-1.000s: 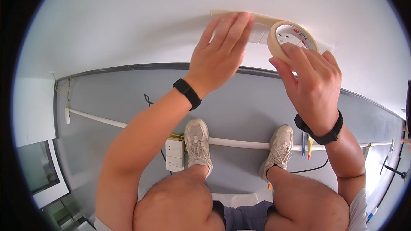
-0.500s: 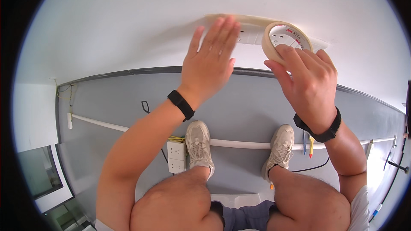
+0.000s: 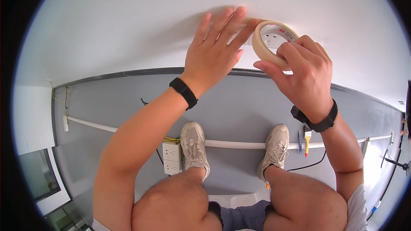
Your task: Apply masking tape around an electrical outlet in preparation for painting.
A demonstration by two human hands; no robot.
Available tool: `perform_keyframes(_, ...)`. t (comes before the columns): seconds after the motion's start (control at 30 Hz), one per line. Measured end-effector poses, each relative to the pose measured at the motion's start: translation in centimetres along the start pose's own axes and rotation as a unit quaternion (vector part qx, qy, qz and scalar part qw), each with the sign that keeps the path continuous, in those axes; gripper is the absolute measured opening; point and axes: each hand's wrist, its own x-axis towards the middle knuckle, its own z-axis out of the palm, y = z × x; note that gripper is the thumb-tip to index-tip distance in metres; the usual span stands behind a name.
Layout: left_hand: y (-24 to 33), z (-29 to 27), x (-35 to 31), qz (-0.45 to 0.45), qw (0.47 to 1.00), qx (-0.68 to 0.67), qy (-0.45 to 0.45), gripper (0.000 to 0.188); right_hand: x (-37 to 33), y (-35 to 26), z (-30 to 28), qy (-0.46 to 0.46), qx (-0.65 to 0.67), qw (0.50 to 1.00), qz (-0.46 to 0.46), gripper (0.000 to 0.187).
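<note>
A roll of cream masking tape is gripped at its near right side by my right hand, with fingers hooked into its core. From the roll a tape strip runs left along the upper edge of a white wall socket, part of which shows through the roll's core. My left hand lies with its fingers stretched and spread over the strip and the left part of the socket, hiding both there. Its index fingertip is close beside the roll.
Below the white wall runs a dark skirting strip. On the grey floor are a white pipe, a white socket box by my left shoe, and a yellow-handled brush with a blue slim tool near my right shoe.
My left hand's fingers have spread and reached slightly up and right over the strip. My right hand and the tape roll have shifted a little left, toward the left hand.
</note>
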Motion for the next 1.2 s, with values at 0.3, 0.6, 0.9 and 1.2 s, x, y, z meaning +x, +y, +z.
perform_keyframes(0.3,-0.6,-2.5,2.8,-0.091,0.972,-0.192,0.097,0.013,-0.1,0.3,-0.2,-0.018,0.019,1.0,-0.001,0.041)
perform_keyframes(0.6,-1.2,-2.4,4.7,-0.186,0.96,-0.21,0.017,0.045,-0.1,0.4,-0.7,-0.053,0.115,0.992,-0.005,0.032)
perform_keyframes(0.9,-4.5,-3.0,2.7,-0.134,0.983,-0.108,0.068,0.063,-0.8,0.8,-0.5,-0.029,0.093,0.995,-0.025,0.031)
perform_keyframes(1.2,-7.8,-3.7,0.5,-0.173,0.981,-0.059,0.07,0.076,-0.8,0.9,-0.7,-0.029,0.092,0.995,-0.021,0.033)
